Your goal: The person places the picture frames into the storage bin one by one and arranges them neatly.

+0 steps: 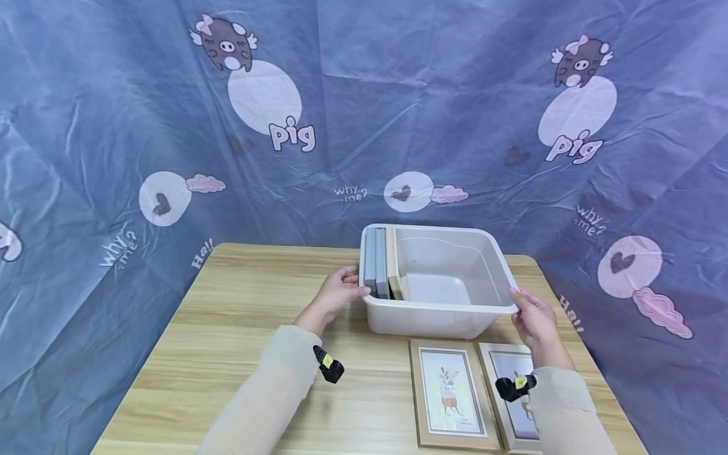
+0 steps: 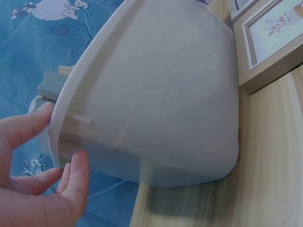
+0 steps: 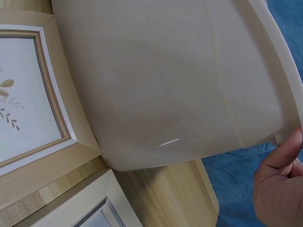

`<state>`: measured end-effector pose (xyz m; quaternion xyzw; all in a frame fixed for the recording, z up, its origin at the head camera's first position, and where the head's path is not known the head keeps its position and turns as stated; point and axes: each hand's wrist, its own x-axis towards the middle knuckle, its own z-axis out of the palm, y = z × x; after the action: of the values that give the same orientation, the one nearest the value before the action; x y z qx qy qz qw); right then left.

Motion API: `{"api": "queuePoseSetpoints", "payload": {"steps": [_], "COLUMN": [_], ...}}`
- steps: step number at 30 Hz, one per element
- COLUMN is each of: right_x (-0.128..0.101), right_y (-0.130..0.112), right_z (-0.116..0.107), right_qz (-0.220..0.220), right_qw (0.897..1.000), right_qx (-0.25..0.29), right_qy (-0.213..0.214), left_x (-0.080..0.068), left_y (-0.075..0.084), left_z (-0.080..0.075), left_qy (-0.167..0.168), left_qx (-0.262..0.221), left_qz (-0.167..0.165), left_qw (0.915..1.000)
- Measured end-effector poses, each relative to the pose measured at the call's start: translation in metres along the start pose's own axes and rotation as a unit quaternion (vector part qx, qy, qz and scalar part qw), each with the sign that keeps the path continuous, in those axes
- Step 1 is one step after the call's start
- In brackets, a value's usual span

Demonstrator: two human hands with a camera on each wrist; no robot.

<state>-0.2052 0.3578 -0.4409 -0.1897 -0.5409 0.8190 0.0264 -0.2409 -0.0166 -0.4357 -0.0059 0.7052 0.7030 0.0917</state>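
A white plastic basin (image 1: 432, 321) stands on the wooden table, a hand at each front corner. My left hand (image 1: 339, 292) holds its left rim, thumb over the top and fingers beneath the lip, as the left wrist view shows. On the other side, my right hand (image 1: 536, 318) pinches the right front corner of the rim. Inside, against the left wall, blue-grey frames (image 1: 376, 262) and a light wood frame (image 1: 394, 265) stand on edge. The right part of the basin shows its bare floor.
Two picture frames lie face up before the basin: a tan wooden frame (image 1: 418, 395) with a plant print, and a paler frame (image 1: 514, 442) partly hidden by the right wrist. Behind the wooden table (image 1: 256, 297) hangs a blue patterned cloth (image 1: 352, 114).
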Motion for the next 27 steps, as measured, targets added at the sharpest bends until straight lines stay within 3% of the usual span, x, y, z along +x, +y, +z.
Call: {"api": "queuePoseSetpoints", "payload": {"steps": [22, 27], "right_x": [0.0062, 0.0058], "right_y": [-0.0058, -0.0089], "right_z": [-0.0017, -0.0006], "right_qz": [0.011, 0.011], "right_qw": [1.000, 0.998], "right_qx": [-0.017, -0.061], "right_qy": [0.001, 0.001], "left_x": [0.0058, 0.0051], "left_y": [0.0014, 0.0015], "left_z": [0.0046, 0.0044], "left_qy": [-0.020, -0.009], "left_qx": [-0.054, -0.050], "left_qz": [-0.002, -0.003], "left_qw": [0.9983, 0.9987]}}
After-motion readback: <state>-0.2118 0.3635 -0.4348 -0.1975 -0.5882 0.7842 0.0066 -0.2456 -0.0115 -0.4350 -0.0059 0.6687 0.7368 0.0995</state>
